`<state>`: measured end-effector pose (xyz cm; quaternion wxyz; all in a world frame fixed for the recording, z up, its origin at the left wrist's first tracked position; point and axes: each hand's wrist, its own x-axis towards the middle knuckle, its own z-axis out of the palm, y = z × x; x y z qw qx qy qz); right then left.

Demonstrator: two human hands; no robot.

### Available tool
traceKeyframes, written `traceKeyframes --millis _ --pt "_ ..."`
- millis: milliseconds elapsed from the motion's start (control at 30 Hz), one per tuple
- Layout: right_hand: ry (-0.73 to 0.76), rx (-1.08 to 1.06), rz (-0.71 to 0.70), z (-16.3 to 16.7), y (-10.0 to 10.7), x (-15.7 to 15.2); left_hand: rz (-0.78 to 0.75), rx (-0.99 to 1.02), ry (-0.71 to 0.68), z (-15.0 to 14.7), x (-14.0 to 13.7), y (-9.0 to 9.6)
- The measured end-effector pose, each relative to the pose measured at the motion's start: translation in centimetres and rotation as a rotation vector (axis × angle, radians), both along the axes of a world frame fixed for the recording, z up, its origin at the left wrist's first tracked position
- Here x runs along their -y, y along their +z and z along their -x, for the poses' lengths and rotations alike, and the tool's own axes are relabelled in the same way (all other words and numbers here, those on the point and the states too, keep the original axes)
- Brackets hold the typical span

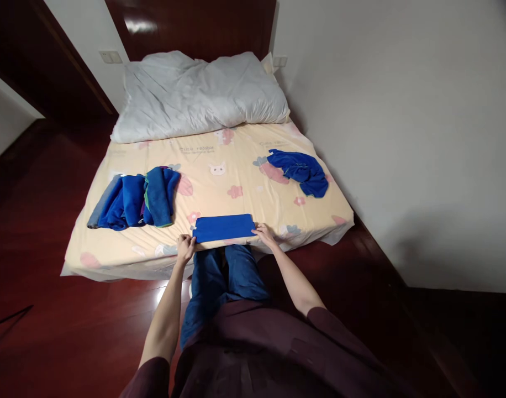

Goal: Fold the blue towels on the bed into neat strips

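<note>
Blue cloth, folded into a neat rectangle, makes up a towel (223, 226) lying at the near edge of a bed (220, 194), where a person's left hand (185, 247) pinches its near left corner and the right hand (264, 234) grips its right end. To its left, rolled towels (133, 200) in blue and grey lie side by side on the rabbit-print sheet (244, 155); farther back at right rests a crumpled blue garment-like cloth (305, 174). White bedding (203, 97) lies bunched before the dark headboard (203, 22).

Matt, smooth blue cloth (223, 228), creased fabric bedsheet (214, 193), glossy wood-like headboard (195, 27) and floor (120, 315)
</note>
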<state>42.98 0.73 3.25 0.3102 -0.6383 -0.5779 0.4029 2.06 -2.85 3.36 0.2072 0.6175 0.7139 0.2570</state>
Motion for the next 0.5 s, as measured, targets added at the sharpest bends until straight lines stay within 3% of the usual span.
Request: traceKeyframes --millis 333,433,500 --pt "-0.042 0.012 -0.067 -0.3 0.5 -0.6 0.065 -0.055 0.046 0.2 -0.6 1.7" --pt "-0.098 0.024 -0.122 -2.1 1.1 0.4 -0.03 -0.109 0.051 2.1 0.1 3.3" --pt "-0.109 0.065 -0.199 -3.4 1.8 1.3 -0.143 -0.142 -0.031 3.3 0.8 4.6"
